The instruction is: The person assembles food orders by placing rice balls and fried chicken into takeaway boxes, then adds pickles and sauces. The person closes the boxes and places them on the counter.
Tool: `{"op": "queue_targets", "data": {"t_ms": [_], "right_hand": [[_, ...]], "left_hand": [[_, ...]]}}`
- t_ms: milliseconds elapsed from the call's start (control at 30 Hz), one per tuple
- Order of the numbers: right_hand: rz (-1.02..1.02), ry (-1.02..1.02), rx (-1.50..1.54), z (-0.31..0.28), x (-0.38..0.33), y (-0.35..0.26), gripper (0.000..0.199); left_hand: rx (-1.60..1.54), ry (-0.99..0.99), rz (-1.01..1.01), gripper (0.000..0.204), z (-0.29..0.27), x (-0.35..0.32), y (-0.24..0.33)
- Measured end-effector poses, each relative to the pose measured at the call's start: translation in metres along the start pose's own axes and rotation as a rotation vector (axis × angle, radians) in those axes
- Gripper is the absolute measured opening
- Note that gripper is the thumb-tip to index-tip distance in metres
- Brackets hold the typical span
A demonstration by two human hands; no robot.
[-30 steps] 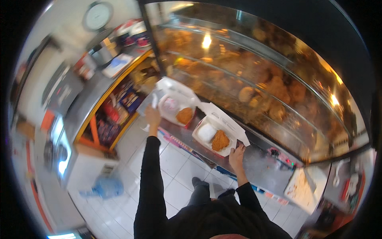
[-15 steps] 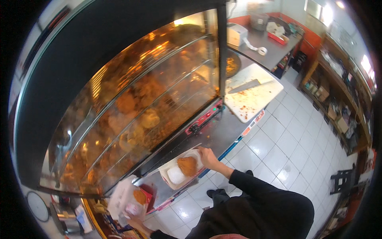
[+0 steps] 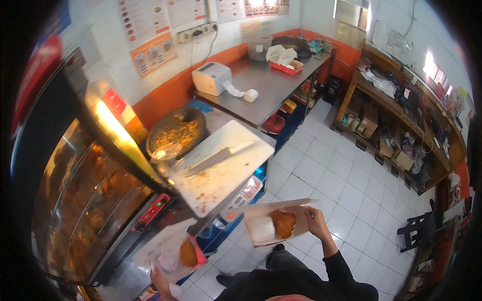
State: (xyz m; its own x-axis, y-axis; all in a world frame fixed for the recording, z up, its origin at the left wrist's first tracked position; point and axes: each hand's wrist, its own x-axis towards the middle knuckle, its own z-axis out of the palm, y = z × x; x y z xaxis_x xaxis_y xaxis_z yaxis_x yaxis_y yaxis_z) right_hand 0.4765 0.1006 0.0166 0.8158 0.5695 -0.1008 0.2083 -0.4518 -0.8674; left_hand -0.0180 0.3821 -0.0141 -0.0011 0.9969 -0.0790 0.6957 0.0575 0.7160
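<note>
Right hand [image 3: 317, 220] grips the rt edge of an open paper food box [image 3: 273, 226], fingers curled on the rim; box held in the air over the white tile floor [image 3: 321, 175], just off the corner of the cutting board. Inside it: a fried chicken piece [image 3: 283, 223] beside a white wrapped portion [image 3: 262, 230], touching. Left hand [image 3: 161, 281] low in view, fingers closed under a second open box [image 3: 173, 251] w/ red trim — this one sits over the steel ledge in front of the heated display case [image 3: 85, 200]; holds another fried piece [image 3: 188, 254] and a pale round item, too blurred to tell. White cutting board [image 3: 221, 173] on the counter, crumbs on it, a large cleaver [image 3: 218, 158] lying flat across it. Round pan of crumbs [image 3: 175, 133] just behind the board. Farther back — steel table [image 3: 266, 88] w/ a white printer [image 3: 213, 78], paper strip trailing. Wooden shelves [image 3: 396, 130] along the rt wall, cluttered w/ boxes.
</note>
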Motion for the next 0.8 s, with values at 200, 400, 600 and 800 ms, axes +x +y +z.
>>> {"op": "queue_targets", "data": {"t_ms": [200,400,600,800], "right_hand": [[0.049,0.063,0.066,-0.114,0.101,0.050,0.028],[0.150,0.132,0.153,-0.153,0.219,0.131,0.028],[0.246,0.240,0.092,-0.203,0.321,0.136,0.028],[0.232,0.295,0.021,-0.268,0.449,0.130,0.029]], "left_hand": [[-0.101,-0.131,-0.017,0.057,0.161,0.020,0.221],[-0.324,-0.304,0.104,0.059,0.307,0.090,0.329],[-0.474,-0.418,0.125,0.063,0.482,0.182,0.460],[-0.531,-0.446,0.080,0.067,0.684,0.300,0.568]]}}
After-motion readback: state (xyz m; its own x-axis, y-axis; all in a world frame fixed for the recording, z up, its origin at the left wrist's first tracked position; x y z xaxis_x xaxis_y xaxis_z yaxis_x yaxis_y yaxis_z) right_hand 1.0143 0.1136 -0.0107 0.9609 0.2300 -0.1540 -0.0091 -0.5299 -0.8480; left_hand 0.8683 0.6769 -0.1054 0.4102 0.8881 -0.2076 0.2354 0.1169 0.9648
